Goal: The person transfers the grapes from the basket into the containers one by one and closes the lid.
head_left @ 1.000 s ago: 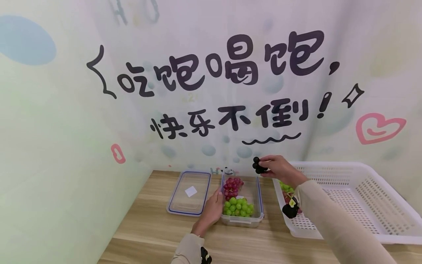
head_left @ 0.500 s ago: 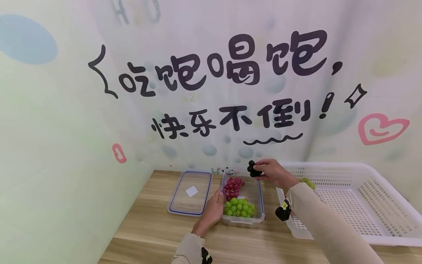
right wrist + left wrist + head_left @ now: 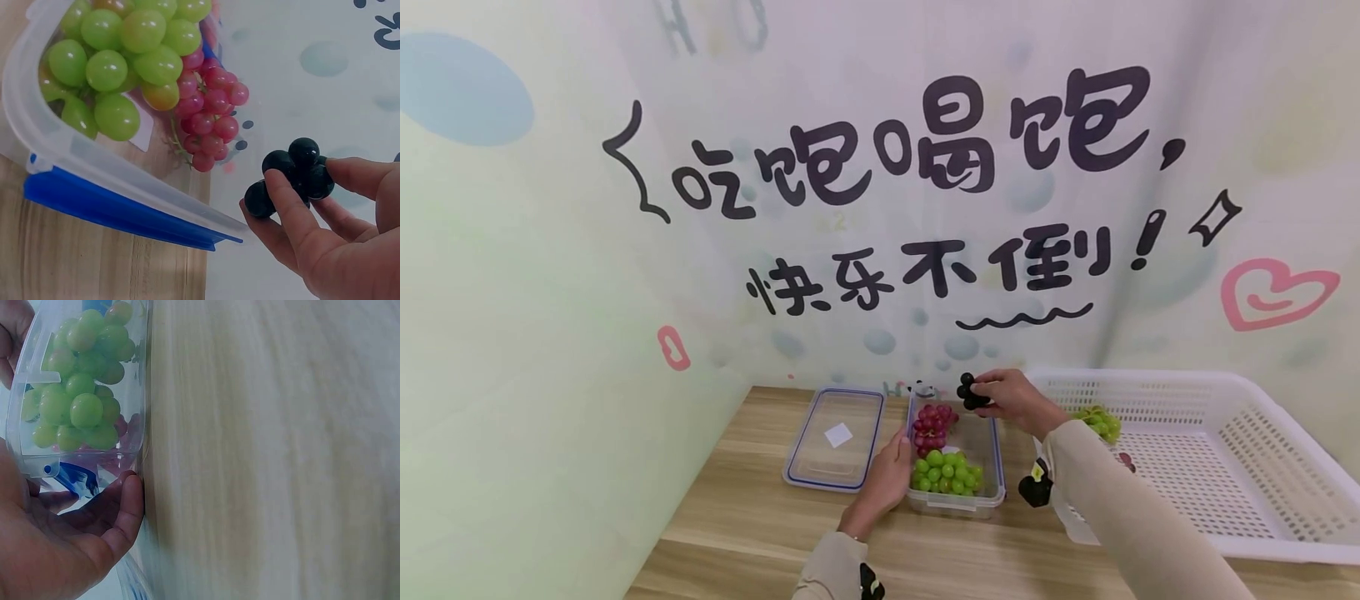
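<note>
Black grapes [image 3: 290, 178], one small bunch: held aloft near the far right corner of the clear box, clear of the other fruit; whether directly above the box, cannot tell.

Hands, two. Right hand [image 3: 1018, 400]: thumb and fingers pinching the bunch, closed only as far as its width. Left hand [image 3: 887, 473]: fingers loosely bent and spread, touching the outer left wall of the box near a blue latch [image 3: 76, 478].

Clear box [image 3: 957, 501], plastic, lidless, on the tabletop [image 3: 760, 517]. Contents: red grapes [image 3: 931, 427], toward the back left; green grapes [image 3: 947, 473], at the near end, touching the red.

Lid [image 3: 844, 460], clear with blue seal, flat, left of the box; bears a white square slip [image 3: 838, 435].

White basket [image 3: 1206, 492], perforated, right of the box, partly behind the right sleeve [image 3: 1131, 500]. Contents: further green grapes [image 3: 1097, 423].

Backdrop [image 3: 865, 75]: printed with large black characters and a pink heart [image 3: 1277, 294].
</note>
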`<state>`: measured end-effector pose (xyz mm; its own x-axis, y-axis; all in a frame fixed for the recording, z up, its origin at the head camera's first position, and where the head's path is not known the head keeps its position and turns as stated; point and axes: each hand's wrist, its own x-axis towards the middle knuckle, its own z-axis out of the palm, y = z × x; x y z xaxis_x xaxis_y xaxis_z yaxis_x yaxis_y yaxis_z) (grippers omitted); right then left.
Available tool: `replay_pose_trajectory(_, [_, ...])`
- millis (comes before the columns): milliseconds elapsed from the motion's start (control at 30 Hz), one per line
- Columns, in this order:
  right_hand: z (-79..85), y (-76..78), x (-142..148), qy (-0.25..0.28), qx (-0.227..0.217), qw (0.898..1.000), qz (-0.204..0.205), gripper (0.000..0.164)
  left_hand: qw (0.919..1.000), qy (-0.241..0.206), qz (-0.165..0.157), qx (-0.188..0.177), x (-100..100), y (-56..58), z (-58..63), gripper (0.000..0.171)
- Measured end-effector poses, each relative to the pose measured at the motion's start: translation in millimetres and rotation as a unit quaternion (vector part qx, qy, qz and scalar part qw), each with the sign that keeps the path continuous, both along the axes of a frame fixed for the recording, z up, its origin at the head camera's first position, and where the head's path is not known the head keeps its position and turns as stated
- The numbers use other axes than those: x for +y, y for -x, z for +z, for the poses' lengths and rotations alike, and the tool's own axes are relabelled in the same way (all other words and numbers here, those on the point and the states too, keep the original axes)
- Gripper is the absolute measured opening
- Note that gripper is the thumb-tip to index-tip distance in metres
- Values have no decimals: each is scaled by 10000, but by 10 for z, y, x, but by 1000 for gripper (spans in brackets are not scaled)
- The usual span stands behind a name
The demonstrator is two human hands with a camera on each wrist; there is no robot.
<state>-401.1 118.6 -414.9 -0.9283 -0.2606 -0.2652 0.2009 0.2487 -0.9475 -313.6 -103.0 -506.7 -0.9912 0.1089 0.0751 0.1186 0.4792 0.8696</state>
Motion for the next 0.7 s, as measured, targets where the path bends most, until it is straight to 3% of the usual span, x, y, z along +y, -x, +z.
replay_pose_trajectory(700, [-74,9,-81,-510,-97,9986,-59,42,10000,-37,-9,-9,6,8,5,50])
